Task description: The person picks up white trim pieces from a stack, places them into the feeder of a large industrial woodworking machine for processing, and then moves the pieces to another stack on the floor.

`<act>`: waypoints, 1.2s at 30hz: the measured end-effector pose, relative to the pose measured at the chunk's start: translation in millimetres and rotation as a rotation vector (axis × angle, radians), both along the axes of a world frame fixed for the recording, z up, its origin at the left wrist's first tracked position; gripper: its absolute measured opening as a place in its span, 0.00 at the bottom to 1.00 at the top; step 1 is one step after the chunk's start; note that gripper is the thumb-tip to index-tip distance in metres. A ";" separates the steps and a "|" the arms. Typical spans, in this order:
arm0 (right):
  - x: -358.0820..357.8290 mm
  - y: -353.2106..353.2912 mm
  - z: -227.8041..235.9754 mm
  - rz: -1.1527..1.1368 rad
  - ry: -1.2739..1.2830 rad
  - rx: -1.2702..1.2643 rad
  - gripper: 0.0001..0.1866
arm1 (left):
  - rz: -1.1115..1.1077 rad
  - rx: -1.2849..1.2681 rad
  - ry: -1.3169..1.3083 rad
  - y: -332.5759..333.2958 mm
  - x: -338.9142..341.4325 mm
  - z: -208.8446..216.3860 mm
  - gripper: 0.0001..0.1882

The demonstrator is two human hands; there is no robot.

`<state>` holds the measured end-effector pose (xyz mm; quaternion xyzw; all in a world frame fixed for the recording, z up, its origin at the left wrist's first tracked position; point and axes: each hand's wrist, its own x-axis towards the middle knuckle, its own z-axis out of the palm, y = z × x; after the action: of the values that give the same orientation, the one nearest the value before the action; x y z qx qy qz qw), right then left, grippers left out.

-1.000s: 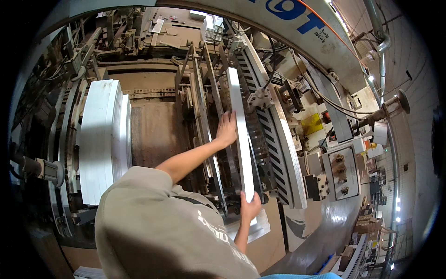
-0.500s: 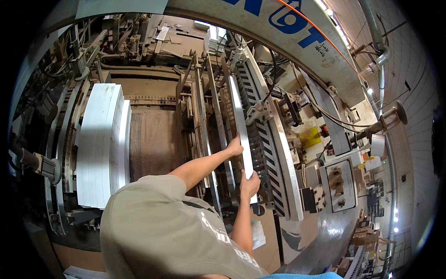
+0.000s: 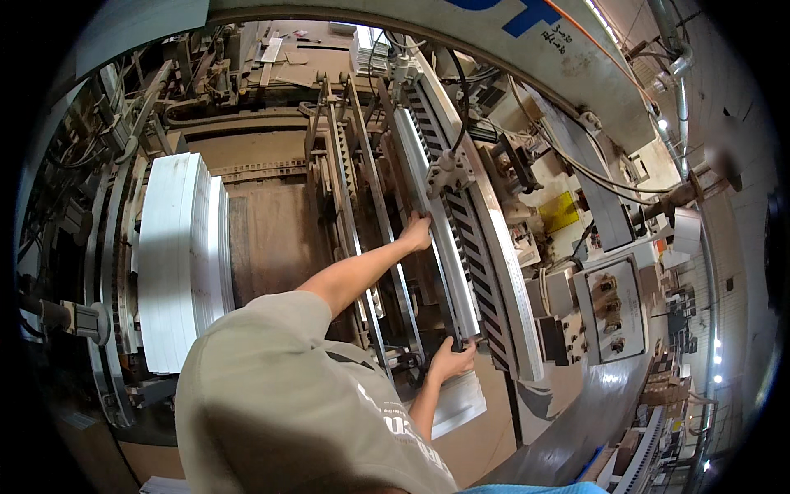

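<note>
A long, narrow white strip [image 3: 439,235] lies lengthwise in the machine, against a rail with black-and-pale slanted stripes [image 3: 485,313]. My left hand [image 3: 418,232] is closed at the strip's left edge, about halfway along, its fingertips partly hidden. At the strip's near end is my right hand [image 3: 451,361], thumb and forefinger apart, close against the end corner. To the left, a tall stack of white strips [image 3: 170,263] stands on edge beside a brown machine bed. Parallel metal bars [image 3: 374,189] run between that bed and my left hand.
A clamp-like bracket [image 3: 448,173] sits over the striped rail, with cables behind it. A big pale beam [image 3: 576,74] crosses above. At right is a control panel [image 3: 611,309] with several knobs. More white pieces [image 3: 461,403] lie below my right hand.
The white strip has shifted right, up against the striped rail. My left hand has moved slightly along its edge; my right hand has slid from the strip's side down to its near end.
</note>
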<state>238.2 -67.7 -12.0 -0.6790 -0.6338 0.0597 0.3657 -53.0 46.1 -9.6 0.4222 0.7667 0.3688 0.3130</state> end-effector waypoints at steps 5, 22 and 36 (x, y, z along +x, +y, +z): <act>-24.3 6.3 14.7 0.025 0.198 -0.116 0.16 | 0.007 -0.047 0.020 -4.4 -9.0 2.4 0.38; 45.7 -27.7 -6.5 0.392 0.197 0.006 0.11 | -0.105 0.118 0.081 -50.5 69.1 0.8 0.42; 153.2 -257.6 -132.0 -0.548 0.480 -0.801 0.14 | -0.134 -0.025 0.188 -45.5 68.7 6.2 0.44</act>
<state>391.4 -325.2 -144.1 -0.8729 -0.2600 0.3525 0.2151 15.7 0.6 -3.4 0.5011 0.7674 0.2961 0.2689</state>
